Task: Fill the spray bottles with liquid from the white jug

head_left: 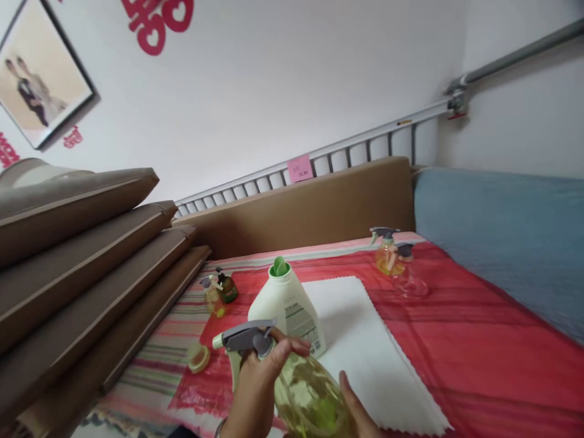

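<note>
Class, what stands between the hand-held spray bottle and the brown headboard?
A white bottle with a green cap stands there on the red cloth, right behind the spray bottle; the head view shows it.

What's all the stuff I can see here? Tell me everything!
sprayer: 1, clear yellow-green with grey trigger, in the hands
white bottle: 1, green cap, behind the sprayer
white cloth: 1, on the cover
cover: 1, red, under the bottles
far sprayers: 2, clear, cover's far side
small bottles: 2, yellowish and dark, left
lid: 1, yellow, cover's left edge
cushions: 4, brown, stacked left
note: 1, pink, far back
left hand: 1, fingers around sprayer's neck
right hand: 1, against sprayer's side
</note>
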